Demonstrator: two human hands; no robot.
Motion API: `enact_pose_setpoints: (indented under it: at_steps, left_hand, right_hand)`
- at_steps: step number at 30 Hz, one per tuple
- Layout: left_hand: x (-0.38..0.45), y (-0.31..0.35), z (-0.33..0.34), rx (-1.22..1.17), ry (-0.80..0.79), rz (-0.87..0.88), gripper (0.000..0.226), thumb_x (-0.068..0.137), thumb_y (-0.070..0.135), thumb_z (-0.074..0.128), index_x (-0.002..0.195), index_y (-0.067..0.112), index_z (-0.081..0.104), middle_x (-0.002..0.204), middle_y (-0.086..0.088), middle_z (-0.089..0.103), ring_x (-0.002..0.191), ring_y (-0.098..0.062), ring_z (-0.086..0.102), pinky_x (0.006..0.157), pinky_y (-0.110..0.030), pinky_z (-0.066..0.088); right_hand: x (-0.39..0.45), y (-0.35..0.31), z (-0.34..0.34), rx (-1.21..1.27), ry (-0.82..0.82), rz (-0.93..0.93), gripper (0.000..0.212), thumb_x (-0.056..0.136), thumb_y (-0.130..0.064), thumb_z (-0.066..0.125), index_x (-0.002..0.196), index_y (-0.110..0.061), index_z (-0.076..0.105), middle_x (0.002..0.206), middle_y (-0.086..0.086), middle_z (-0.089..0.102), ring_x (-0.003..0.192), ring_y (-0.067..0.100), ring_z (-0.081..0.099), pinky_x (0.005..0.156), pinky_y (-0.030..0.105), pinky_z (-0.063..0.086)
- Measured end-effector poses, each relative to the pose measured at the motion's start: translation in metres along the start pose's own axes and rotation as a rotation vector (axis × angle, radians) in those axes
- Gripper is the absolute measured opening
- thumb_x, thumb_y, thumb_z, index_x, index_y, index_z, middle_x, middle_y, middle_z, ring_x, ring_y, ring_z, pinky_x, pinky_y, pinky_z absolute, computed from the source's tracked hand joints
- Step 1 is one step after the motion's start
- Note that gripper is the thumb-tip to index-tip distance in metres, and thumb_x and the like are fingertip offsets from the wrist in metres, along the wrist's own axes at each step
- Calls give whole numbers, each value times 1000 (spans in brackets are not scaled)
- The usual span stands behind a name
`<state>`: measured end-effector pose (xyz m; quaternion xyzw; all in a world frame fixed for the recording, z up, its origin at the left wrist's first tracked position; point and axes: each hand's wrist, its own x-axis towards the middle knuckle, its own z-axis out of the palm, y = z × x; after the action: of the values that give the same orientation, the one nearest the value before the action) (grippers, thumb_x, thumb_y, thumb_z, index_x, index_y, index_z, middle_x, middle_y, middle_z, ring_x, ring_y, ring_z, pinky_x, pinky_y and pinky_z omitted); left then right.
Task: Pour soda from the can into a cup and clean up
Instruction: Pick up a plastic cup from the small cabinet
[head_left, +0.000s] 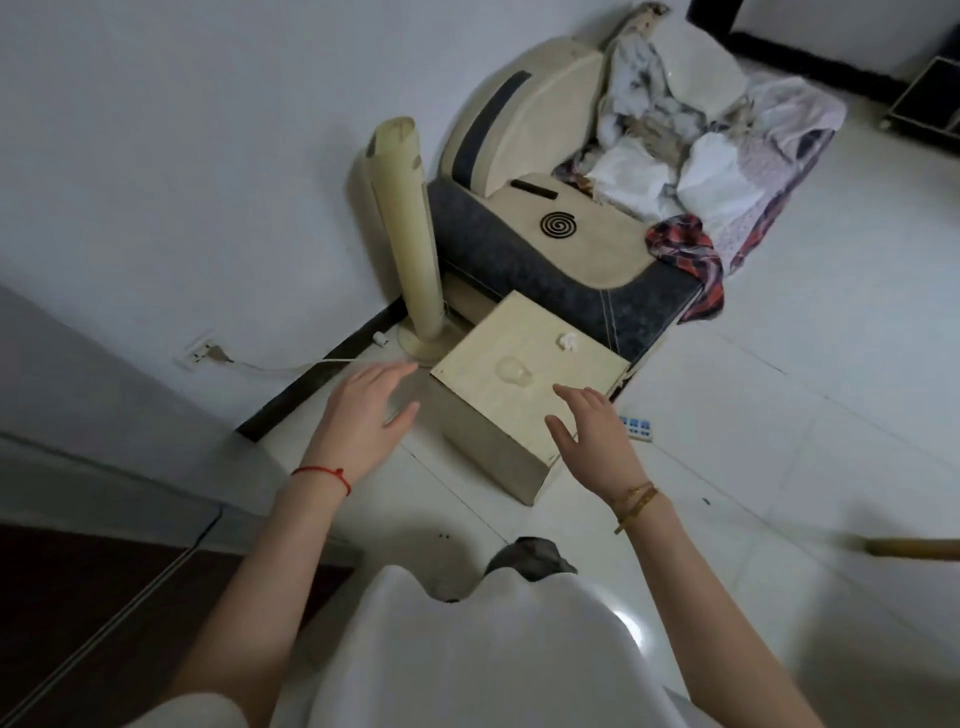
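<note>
My right hand (592, 441) and left hand (363, 410) are hovering wide and empty; I am reaching gently for the clear cup (514, 370) on the desk (582, 358).

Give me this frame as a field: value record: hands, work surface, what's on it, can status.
left hand: open, empty, over the floor left of the box
right hand: open, empty, over the box's near right edge
work surface: pale wooden box on the tiled floor
on box: clear plastic cup, crumpled tissue
cup contents: cannot tell
soda can: not visible
nearby: tower fan beside box, sofa behind it
</note>
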<state>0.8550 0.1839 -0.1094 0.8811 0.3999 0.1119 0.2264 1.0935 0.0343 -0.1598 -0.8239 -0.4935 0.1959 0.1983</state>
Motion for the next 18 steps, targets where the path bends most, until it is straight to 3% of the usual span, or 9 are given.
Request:
enact_pose_setpoints:
  at_steps: [8, 18]
  left_hand:
    - [82, -27, 0, -53, -159, 103, 50, 94, 27, 60, 141, 18, 48, 143, -2, 51, 135, -19, 43, 115, -44, 34]
    - [182, -32, 17, -35, -266, 158, 51, 95, 26, 60, 143, 18, 46, 143, -2, 51, 133, -18, 45, 114, -36, 34]
  right_hand:
    - [25, -9, 13, 8, 52, 211, 46, 100, -31, 47, 143, -14, 43, 144, 6, 48, 137, 25, 38, 115, 39, 29]
    - [92, 9, 14, 83, 48, 366, 46, 101, -30, 46, 144, -14, 42, 145, 6, 47, 137, 24, 39, 115, 37, 31]
